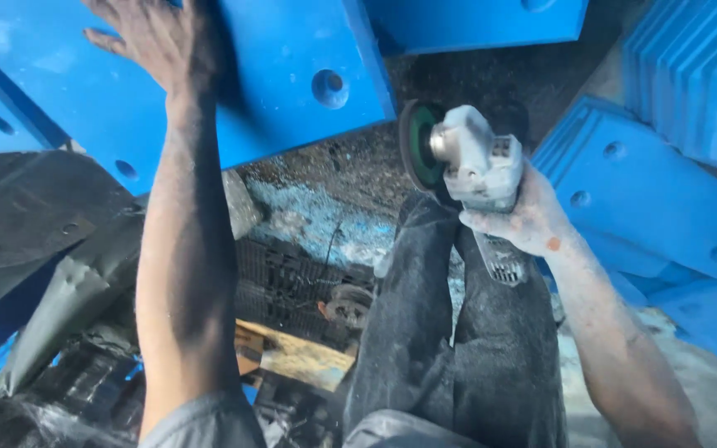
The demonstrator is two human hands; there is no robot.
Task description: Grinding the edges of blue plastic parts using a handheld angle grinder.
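Left hand (158, 37) is spread flat on the big blue plate (284, 83), fingers open, gripping nothing. Right hand (524, 217) is wrapped tight around an angle grinder (466, 162), its disc just off that plate's lower right corner.

We have a single view — a camera worn on the head, aimed steeply downward and slightly forward along the person's own arms and legs. It sits close: the left hand (159, 41) and the right hand (524, 217) reach only partway into the picture, and the flat blue-painted metal plate with round holes (292, 75) fills the upper edge. No second view shares this scene.
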